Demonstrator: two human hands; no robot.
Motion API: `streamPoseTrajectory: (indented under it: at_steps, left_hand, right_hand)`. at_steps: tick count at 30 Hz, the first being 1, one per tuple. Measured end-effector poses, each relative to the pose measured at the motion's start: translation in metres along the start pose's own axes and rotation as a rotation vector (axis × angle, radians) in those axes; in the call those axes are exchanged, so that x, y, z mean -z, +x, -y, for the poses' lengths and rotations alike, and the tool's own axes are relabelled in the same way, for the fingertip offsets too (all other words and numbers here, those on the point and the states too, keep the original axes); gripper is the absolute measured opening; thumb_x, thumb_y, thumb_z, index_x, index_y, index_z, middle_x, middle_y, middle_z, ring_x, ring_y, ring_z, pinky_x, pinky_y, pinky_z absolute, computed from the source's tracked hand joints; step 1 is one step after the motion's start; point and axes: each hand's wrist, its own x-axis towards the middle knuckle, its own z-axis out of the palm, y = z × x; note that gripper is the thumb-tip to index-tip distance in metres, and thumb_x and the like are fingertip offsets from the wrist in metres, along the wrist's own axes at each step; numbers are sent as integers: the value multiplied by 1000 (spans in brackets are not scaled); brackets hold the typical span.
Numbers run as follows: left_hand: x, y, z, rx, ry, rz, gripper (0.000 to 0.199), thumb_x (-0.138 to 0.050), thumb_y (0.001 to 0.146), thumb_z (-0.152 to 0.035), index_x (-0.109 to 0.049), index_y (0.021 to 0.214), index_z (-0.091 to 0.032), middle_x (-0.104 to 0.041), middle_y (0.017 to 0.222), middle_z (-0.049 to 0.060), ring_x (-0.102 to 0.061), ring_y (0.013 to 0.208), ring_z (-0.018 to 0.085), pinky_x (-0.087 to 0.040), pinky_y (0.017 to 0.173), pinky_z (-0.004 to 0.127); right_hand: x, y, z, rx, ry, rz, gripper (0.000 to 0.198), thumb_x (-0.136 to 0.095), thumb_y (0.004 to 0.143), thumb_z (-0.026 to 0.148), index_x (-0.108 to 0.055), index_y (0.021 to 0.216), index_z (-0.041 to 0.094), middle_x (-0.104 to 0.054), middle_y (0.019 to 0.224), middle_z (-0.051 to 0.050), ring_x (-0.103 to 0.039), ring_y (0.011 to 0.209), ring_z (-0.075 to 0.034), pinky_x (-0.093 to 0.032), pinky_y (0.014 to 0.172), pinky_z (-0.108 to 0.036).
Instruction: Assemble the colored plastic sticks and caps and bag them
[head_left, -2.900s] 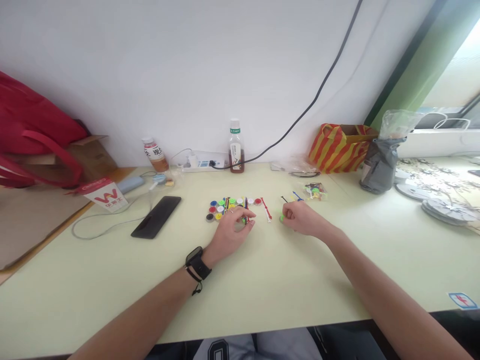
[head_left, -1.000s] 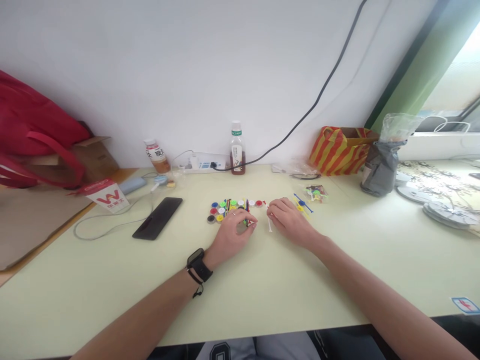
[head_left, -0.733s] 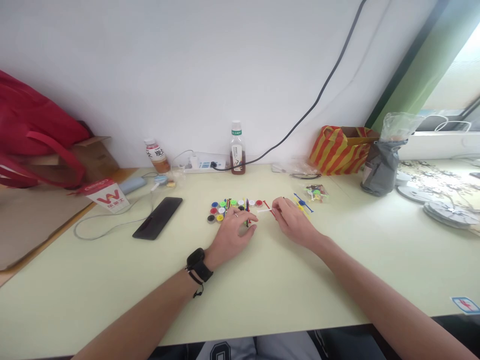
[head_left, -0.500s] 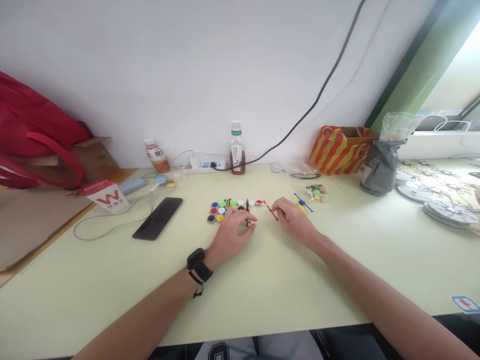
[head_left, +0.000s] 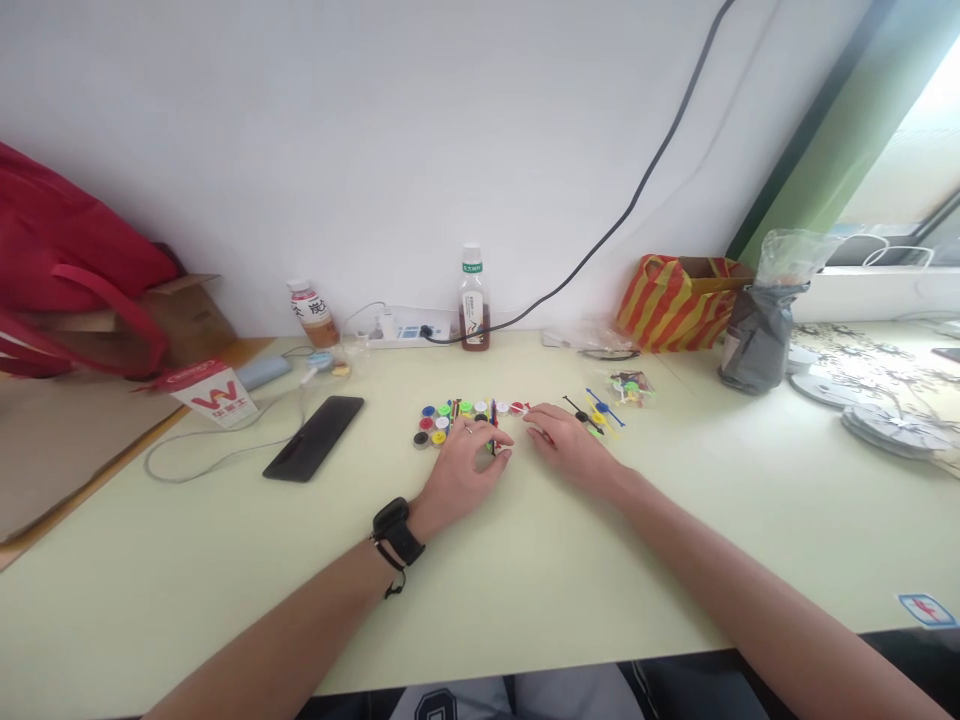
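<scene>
My left hand [head_left: 463, 462] rests over a cluster of small coloured pieces, its fingers stretched forward and the thumb apart. Several thin coloured sticks [head_left: 494, 412] stand out near its index finger. Round discs lie beside and beyond it, among them a black disc [head_left: 421, 439], a blue disc [head_left: 428, 411] and a white disc [head_left: 503, 408]. My right hand [head_left: 568, 446] is bent low over the table beside a red disc [head_left: 517, 408]. A bit of red shows under its curled fingers, but what they hold is hidden. Just right of it lie black, blue and yellow arrow-ended pointers [head_left: 600, 408].
A clear bag of small parts [head_left: 631, 387] lies beyond the pointers. To the left are a black phone [head_left: 315, 438] and a cable. Along the wall stand a tea bottle [head_left: 473, 310], a power strip [head_left: 412, 327] and a striped bag [head_left: 675, 305].
My right hand has moved slightly left, now covering the place where a red pointer lay. A black pointer has come into view to its right. My left hand has stayed put.
</scene>
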Motion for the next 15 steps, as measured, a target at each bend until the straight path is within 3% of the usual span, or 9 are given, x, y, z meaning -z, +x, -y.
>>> streamPoseTrajectory:
  at_steps: [6,10,15]
  left_hand:
    - [-1,-1,2,0,6,1,12,-62,95,-20,-72,100,-26,-74,102,1,-57,108,25,-46,99,44]
    - [0,0,3,3,7,-8,13,-63,95,-20,-71,101,-27,-73,103,1,-57,109,24,-46,100,42]
    - [1,-1,-2,-27,25,-22,18,-66,95,-25,-68,112,-26,-70,109,3,-57,111,25,-43,105,46]
  right_hand:
    - [2,1,4,-38,-54,42,20,-49,97,12,-65,106,20,-69,114,-13,-64,108,-26,-52,94,-42]
    - [8,1,8,-112,-95,5,10,-52,96,16,-60,92,21,-69,99,-9,-64,92,-22,-49,81,-34]
    - [20,-3,14,-219,-124,-27,31,-58,93,27,-40,67,23,-55,66,1,-47,59,-15,-30,57,-29]
